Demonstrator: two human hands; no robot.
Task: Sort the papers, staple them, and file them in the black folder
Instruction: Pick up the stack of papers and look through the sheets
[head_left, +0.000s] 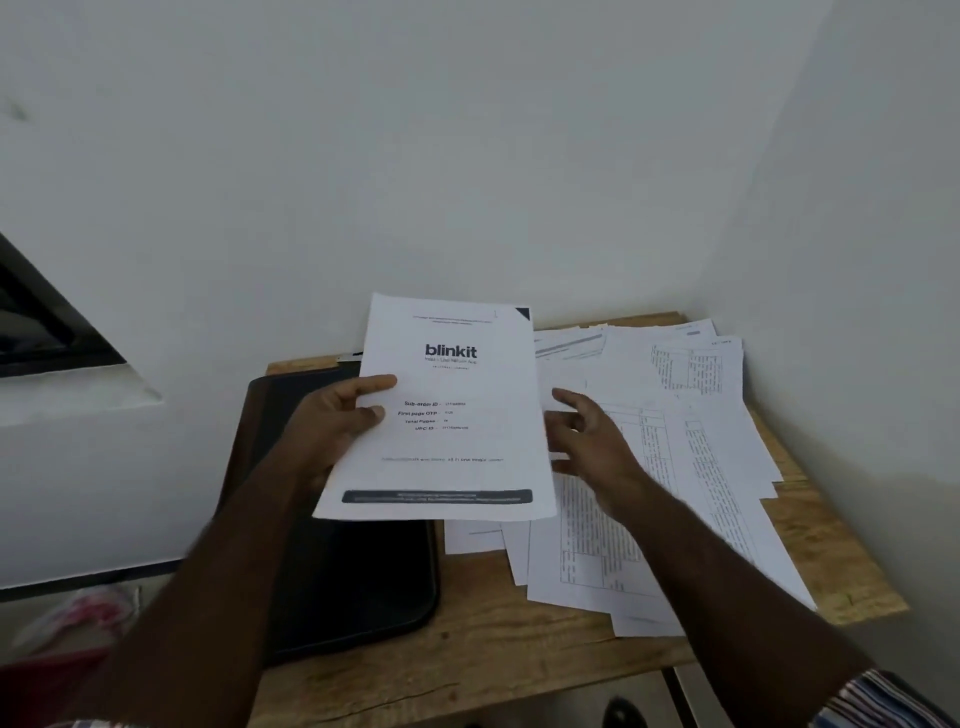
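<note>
My left hand (340, 415) grips the left edge of a white printed cover sheet (457, 447) headed "blinkit", held up above the table. Whether more sheets lie under it I cannot tell. Beneath it on the left lies the closed black folder (358, 577). My right hand (592, 436) hovers just right of the held sheet with its fingers spread and holds nothing. Under and beyond that hand, several loose printed papers (685, 447) with tables are scattered over the right half of the table. No stapler shows.
The small wooden table (483, 670) stands in a corner, with white walls behind and to the right. A dark window frame (47, 322) sits at the left. Pink and white stuff (83, 618) lies on the floor at the lower left.
</note>
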